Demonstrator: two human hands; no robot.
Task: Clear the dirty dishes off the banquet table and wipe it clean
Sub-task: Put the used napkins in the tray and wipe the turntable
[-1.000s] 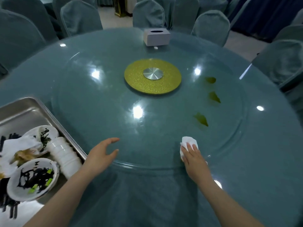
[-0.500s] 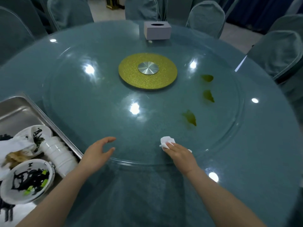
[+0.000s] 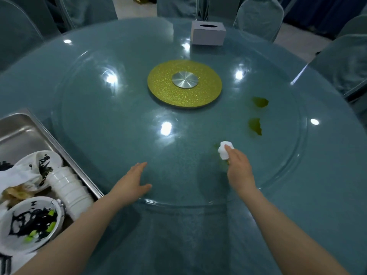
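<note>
My right hand [image 3: 239, 170] presses a crumpled white tissue [image 3: 224, 150] onto the glass turntable [image 3: 123, 124], its fingers stretched over the wad. A faint green smear shows at the tissue's left edge. Two green stains [image 3: 259, 101] [image 3: 255, 126] lie on the glass beyond it. My left hand [image 3: 130, 185] lies flat and open near the turntable's front rim, holding nothing. At the left, a steel tray [image 3: 25, 132] holds dirty plates [image 3: 29, 221], stacked white cups [image 3: 68, 188] and used napkins.
A gold disc with a metal hub [image 3: 184, 82] marks the turntable's centre. A grey tissue box [image 3: 208, 33] stands at the far side. Covered chairs [image 3: 258, 14] ring the round table [image 3: 327, 185].
My right hand has slid the tissue forward and to the right onto the nearest green stain, which is now mostly covered. My left hand has stayed flat by the rim.
</note>
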